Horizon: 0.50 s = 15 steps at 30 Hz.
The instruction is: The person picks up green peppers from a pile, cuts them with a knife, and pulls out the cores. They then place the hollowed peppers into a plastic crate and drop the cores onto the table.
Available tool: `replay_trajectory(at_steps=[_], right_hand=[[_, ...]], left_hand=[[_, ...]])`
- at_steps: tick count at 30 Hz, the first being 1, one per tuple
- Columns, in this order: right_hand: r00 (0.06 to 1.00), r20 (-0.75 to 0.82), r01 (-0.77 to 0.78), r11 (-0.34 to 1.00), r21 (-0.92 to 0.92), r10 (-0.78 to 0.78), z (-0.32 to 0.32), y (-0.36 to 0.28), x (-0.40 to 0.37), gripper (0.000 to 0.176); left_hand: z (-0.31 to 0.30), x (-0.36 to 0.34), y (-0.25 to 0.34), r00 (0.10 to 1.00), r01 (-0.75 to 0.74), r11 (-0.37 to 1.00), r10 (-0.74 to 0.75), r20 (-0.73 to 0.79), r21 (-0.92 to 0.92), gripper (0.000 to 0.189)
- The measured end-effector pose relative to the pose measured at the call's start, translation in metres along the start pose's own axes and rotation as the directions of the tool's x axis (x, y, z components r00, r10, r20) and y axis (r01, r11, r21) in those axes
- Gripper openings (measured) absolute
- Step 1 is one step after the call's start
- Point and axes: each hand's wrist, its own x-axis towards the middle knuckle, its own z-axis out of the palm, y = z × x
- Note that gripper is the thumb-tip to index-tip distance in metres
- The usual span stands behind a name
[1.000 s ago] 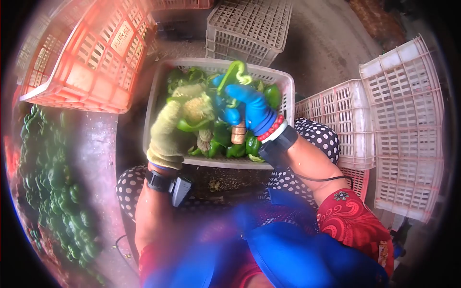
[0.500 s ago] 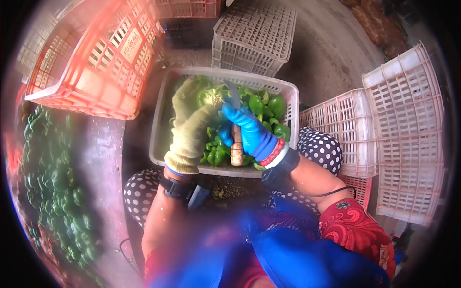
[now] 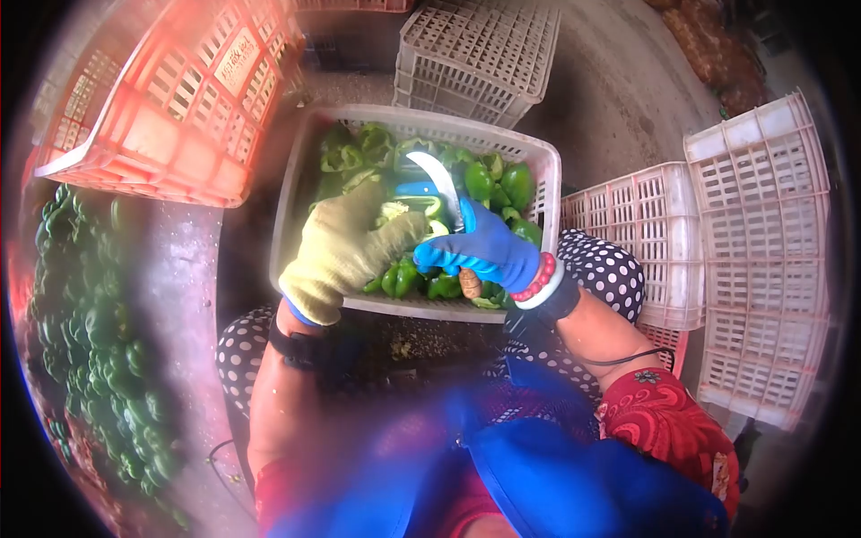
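Over a pale plastic crate of green bell peppers, my two gloved hands are close together. My left hand, in a pale yellow glove, is closed around a cut green bell pepper whose pale inside shows. A curved knife is in my right hand, which wears a blue glove. Its blade rises above the fist, beside the cut pepper, and its wooden handle pokes out below. Some of the pepper is hidden behind my fingers.
To the left stands a large orange crate, with a heap of green peppers below it. A grey crate sits beyond the pepper crate. White crates stand at the right, close to my knee.
My hands have shifted apart a little. The knife has turned so its blade shows broadly, and the pepper's cut side has come into view between the hands.
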Motion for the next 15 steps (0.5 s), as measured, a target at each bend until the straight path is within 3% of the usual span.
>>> replay_trajectory(at_steps=[3, 5, 6, 9, 10, 12, 13, 14, 15], right_hand=[[0.993, 0.009, -0.121, 0.987, 0.106, 0.121, 0.0, 0.002, -0.003, 0.07], [0.988, 0.025, -0.157, 0.977, 0.147, 0.155, -0.002, 0.001, -0.002, 0.063], [0.985, 0.039, -0.17, 0.972, 0.163, 0.165, -0.004, 0.0, -0.001, 0.061], [0.994, 0.046, -0.109, 0.951, 0.29, 0.1, -0.002, 0.007, -0.001, 0.055], [0.995, 0.036, -0.099, 0.937, 0.334, 0.092, -0.001, 0.009, 0.0, 0.054], [0.997, 0.036, -0.077, 0.916, 0.393, 0.068, 0.002, 0.007, 0.001, 0.053], [0.998, 0.044, -0.061, 0.909, 0.412, 0.047, 0.002, 0.01, 0.003, 0.053], [0.998, 0.052, -0.044, 0.901, 0.432, 0.024, 0.0, 0.015, 0.004, 0.053], [0.996, 0.091, -0.067, 0.874, 0.482, 0.026, -0.005, 0.018, 0.005, 0.054]], left_hand=[[0.005, 0.0, -0.003, 0.989, 0.139, 0.906, -0.109, 0.096, -0.401, 0.046], [0.0, -0.003, 0.004, 0.973, 0.223, 0.816, -0.15, 0.177, -0.534, 0.048], [0.009, -0.003, 0.004, 0.989, 0.147, 0.701, -0.081, 0.127, -0.698, 0.047], [0.0, -0.006, 0.01, 0.985, 0.17, 0.738, -0.108, 0.134, -0.653, 0.041], [-0.007, -0.004, -0.014, 0.972, 0.226, 0.758, -0.139, 0.188, -0.612, 0.037], [0.004, -0.002, -0.025, 1.0, -0.023, 0.694, 0.03, -0.003, -0.719, 0.032], [0.008, -0.004, -0.022, 0.997, -0.032, 0.671, -0.032, -0.072, -0.741, 0.038], [0.018, -0.008, -0.008, 0.971, 0.0, 0.364, -0.222, -0.087, -0.931, 0.042], [0.016, -0.006, -0.01, 0.972, 0.055, 0.267, -0.237, -0.011, -0.962, 0.042]])
